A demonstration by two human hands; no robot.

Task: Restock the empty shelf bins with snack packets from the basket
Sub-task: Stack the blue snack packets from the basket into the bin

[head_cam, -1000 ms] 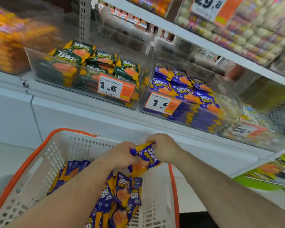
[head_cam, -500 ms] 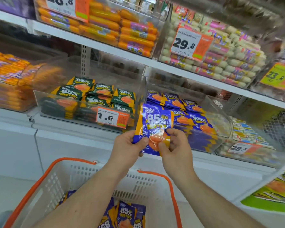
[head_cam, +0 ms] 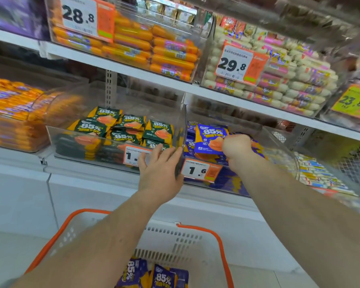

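Observation:
My right hand [head_cam: 236, 148] grips a blue and orange "85%" snack packet [head_cam: 209, 140] inside the clear shelf bin [head_cam: 276, 142] that holds more blue packets. My left hand [head_cam: 159, 171] is open, its straight fingers spread against the clear divider wall between that bin and the neighbouring bin of green packets [head_cam: 121, 129]. Below, the white basket with the orange rim [head_cam: 197, 227] holds several more blue packets [head_cam: 162, 277] at the bottom of the view.
Price tags reading 1.6 [head_cam: 197, 170] hang on both bin fronts. A bin of orange packets [head_cam: 10, 109] sits at the left. The upper shelf [head_cam: 133, 71] carries bins of sausages [head_cam: 154, 48] and white snacks [head_cam: 289, 80]. A white cabinet front lies under the bins.
Both hands lifted a blue packet out of the basket. My left hand let go and moved to the bin divider; my right hand carried the packet into the blue bin.

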